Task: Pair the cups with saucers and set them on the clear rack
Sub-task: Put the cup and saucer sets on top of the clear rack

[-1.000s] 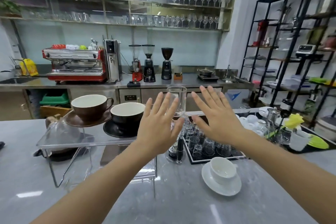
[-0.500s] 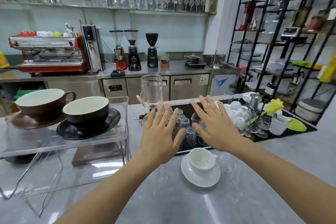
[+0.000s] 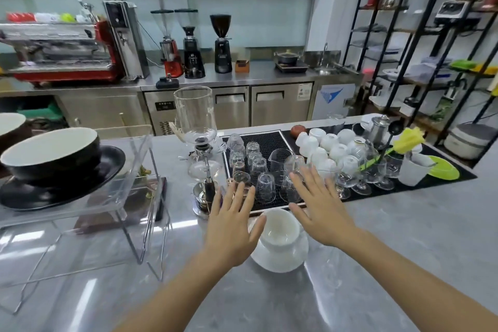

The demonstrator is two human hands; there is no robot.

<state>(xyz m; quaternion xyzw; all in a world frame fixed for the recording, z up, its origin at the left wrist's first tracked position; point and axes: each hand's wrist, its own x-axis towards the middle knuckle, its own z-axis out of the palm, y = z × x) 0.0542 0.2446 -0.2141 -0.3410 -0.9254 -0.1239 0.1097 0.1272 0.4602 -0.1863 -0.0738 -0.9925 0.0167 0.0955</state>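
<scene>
White cup [image 3: 280, 229] sits upright on its white saucer [image 3: 285, 257] on the grey counter, around 6 o'clock. Over at 9 o'clock, the clear rack [image 3: 129, 170] already carries a black cup [image 3: 54, 153] with a cream inside, upright on a black saucer [image 3: 107, 167].

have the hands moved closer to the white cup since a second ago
Yes. Both hands, left and right, came down from in front of the siphon glass to flank the white cup on its saucer.
</scene>
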